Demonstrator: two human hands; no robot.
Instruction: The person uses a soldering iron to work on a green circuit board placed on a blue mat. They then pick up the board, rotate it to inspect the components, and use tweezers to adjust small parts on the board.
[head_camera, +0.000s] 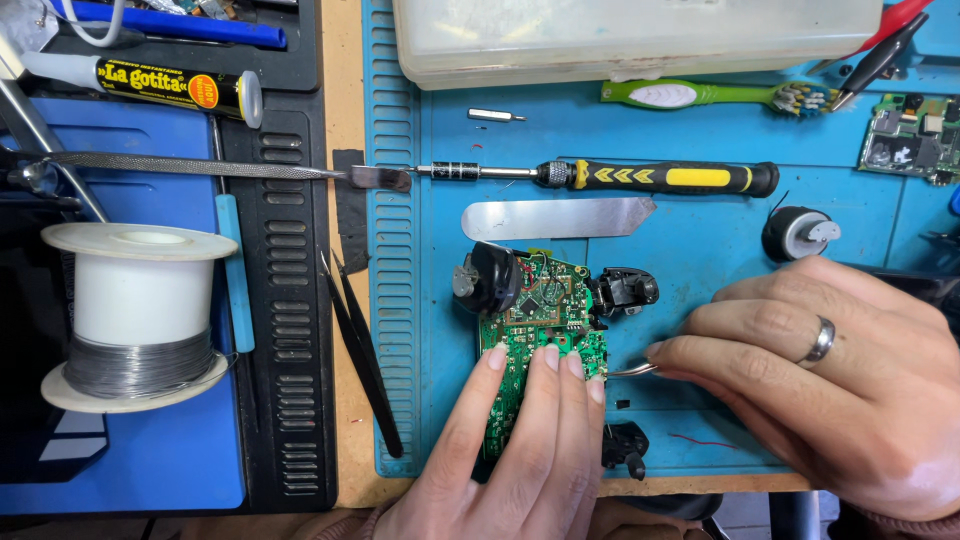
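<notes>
My left hand (520, 440) presses flat on the board (540, 330); my right hand (840, 370) pinches tweezers (632, 369); I'd go slow, steady.

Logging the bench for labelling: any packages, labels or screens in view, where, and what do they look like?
Glue tube: top left, lying on its side; black label with yellow lettering, an orange round mark, white cap.
Plastic box: top centre, on the blue mat; cloudy white, no label showing.
Screens: none visible.

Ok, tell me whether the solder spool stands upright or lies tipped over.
Upright. The solder spool stands on its lower flange on the blue mat, its round top flange faces up, and the grey wire is wound around the bottom of the core.
</notes>
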